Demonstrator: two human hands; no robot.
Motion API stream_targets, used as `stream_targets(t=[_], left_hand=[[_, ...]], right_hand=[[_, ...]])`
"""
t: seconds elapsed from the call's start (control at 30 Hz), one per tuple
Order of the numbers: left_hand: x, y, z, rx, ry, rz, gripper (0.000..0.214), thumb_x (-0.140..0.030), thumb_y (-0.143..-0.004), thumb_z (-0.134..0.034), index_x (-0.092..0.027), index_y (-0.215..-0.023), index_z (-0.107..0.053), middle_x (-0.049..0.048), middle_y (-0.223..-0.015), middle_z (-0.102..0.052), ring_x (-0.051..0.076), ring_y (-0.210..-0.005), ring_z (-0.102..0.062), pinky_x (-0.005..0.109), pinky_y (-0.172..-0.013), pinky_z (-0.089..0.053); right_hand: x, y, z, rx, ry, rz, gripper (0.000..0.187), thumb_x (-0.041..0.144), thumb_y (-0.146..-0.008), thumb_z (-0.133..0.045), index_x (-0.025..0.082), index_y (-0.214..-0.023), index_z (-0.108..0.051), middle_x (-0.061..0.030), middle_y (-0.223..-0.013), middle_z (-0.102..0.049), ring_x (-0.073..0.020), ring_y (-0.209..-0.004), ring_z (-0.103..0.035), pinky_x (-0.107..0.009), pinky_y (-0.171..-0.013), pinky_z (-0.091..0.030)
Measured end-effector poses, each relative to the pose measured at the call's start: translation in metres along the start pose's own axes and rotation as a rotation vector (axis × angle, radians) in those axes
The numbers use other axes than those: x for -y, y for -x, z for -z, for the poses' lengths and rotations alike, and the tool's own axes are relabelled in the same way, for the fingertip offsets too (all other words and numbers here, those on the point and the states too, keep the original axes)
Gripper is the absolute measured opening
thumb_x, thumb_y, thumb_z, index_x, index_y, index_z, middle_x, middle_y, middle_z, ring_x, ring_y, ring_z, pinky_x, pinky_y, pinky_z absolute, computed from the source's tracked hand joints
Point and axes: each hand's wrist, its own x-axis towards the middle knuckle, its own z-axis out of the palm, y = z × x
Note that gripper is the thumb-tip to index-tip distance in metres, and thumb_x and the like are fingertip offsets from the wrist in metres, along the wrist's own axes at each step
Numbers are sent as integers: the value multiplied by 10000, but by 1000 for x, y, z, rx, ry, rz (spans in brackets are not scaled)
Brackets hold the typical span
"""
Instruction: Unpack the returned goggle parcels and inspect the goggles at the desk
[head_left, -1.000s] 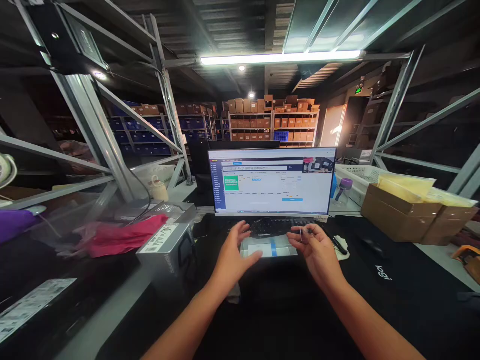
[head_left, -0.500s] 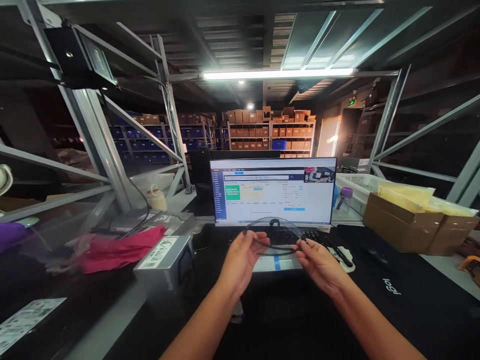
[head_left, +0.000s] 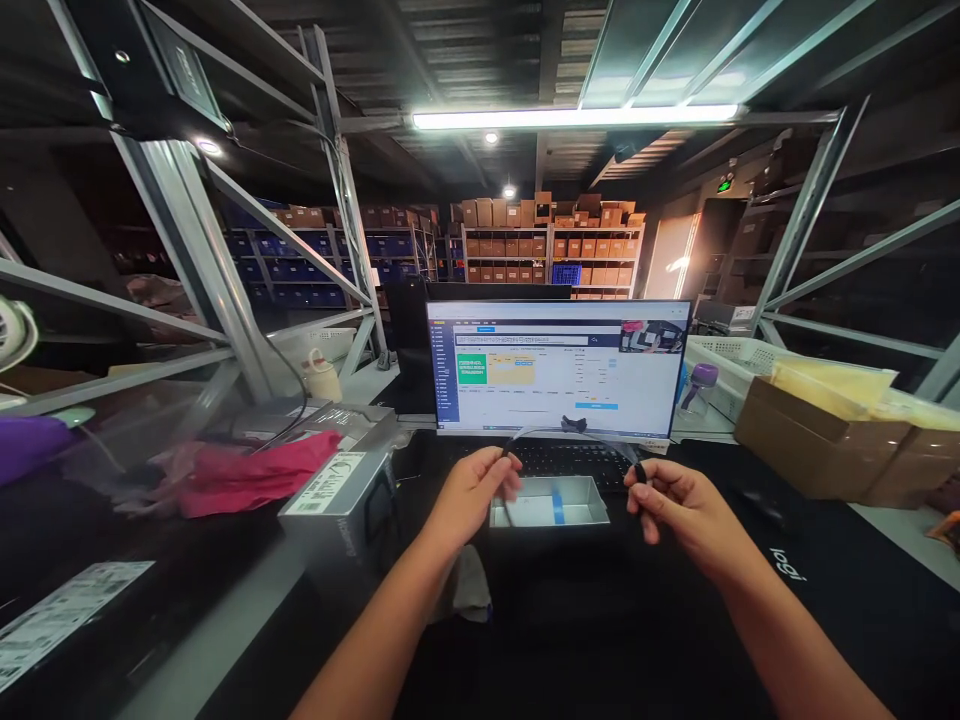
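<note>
I hold what looks like a pair of glasses [head_left: 574, 425] in front of the monitor, a thin clear curved lens with a dark nose piece. My left hand [head_left: 474, 490] pinches its left end, where a dark arm hangs below the fingers. At the right end, my right hand [head_left: 679, 503] grips the dark hinge area, fingers curled. Between and below my hands lies an open grey box [head_left: 602, 514] with a white and blue inside. A grey cloth [head_left: 472, 585] lies beside my left forearm.
The monitor [head_left: 525, 405] and black keyboard [head_left: 555, 460] stand ahead. To the left are a grey labelled box [head_left: 322, 500] and pink fabric [head_left: 255, 475]. Cardboard boxes [head_left: 802, 445], a white basket [head_left: 731, 360] and a purple-lidded bottle [head_left: 701, 380] are on the right.
My hands have moved apart, and the dark arms that lay across between them no longer cross there. The open grey box and the cloth show more fully. The view has shifted slightly.
</note>
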Motion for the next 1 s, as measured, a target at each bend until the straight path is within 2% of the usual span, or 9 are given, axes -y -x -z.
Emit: stream_targets(t=[0.1,0.2,0.33,0.47,0.67,0.77,0.87,0.93,1.0], left_hand=[[5,2,-6,-112,-77,-92,484,-538,-716,-798,-199,-1054,-724,104,-1162,-676,263,-1121,-599,388,-1027,-434],[8,10,-22,-110,-77,-74,637,-689,-759,-686,-168,-1126,-699,158,-1237,-644,311,-1151,-600,494,-1075,-403],[1,27,-44,-24,236,67,756,-743,-798,-606,-153,-1270,-571,203,-1318,-604,327,-1160,-627,522,-1053,-443],[-10,35,-52,-38,445,133,604,-526,-777,-768,-160,-1204,-548,190,-1299,-617,327,-1164,-629,509,-1039,-451],[-11,37,-57,-151,512,146,375,-314,-799,-746,-172,-1098,-569,143,-1221,-662,301,-1138,-649,488,-1009,-477],[-6,36,-62,-158,472,108,247,-267,-807,-711,-175,-1013,-609,109,-1170,-682,293,-1135,-652,480,-1008,-484],[-4,35,-58,-156,326,-11,212,-209,-800,-674,-182,-1008,-645,88,-1164,-690,269,-1138,-649,455,-1020,-485],[-6,34,-50,-193,211,-138,246,-179,-796,-655,-189,-1042,-653,82,-1177,-691,253,-1142,-645,447,-1034,-483],[-11,30,-38,-269,128,-256,278,-169,-805,-643,-201,-1080,-648,72,-1202,-683,250,-1176,-628,465,-1074,-458]], right_hand=[[0,11,-13,-151,176,115,297,479,-828,-737,189,-876,-692,-33,-693,-690,-176,-498,-660,-270,-488,-525],[-9,15,-26,-273,438,353,186,400,-871,-698,214,-875,-702,-44,-734,-714,-200,-536,-685,-303,-527,-556],[-26,10,-40,-127,763,671,138,238,-960,-571,221,-889,-688,-47,-746,-710,-196,-651,-689,-299,-613,-545],[-36,9,-51,37,968,785,196,136,-998,-477,174,-946,-662,-67,-791,-705,-169,-670,-666,-267,-601,-506],[-45,10,-62,-2,1112,1048,212,49,-986,-435,115,-966,-636,-65,-747,-684,-140,-545,-576,-272,-481,-399],[-52,8,-65,36,1159,1029,242,38,-984,-412,122,-981,-638,-77,-806,-713,-140,-553,-596,-274,-487,-409],[-51,3,-57,90,1185,917,223,101,-996,-441,141,-1062,-651,-97,-952,-746,-164,-686,-679,-267,-555,-485],[-41,-4,-37,90,1162,773,196,176,-994,-503,169,-1104,-666,-102,-1078,-741,-188,-849,-713,-276,-680,-541],[-27,-11,-4,3,1133,536,182,229,-968,-573,201,-1103,-693,-81,-1118,-737,-204,-954,-706,-296,-798,-544]])
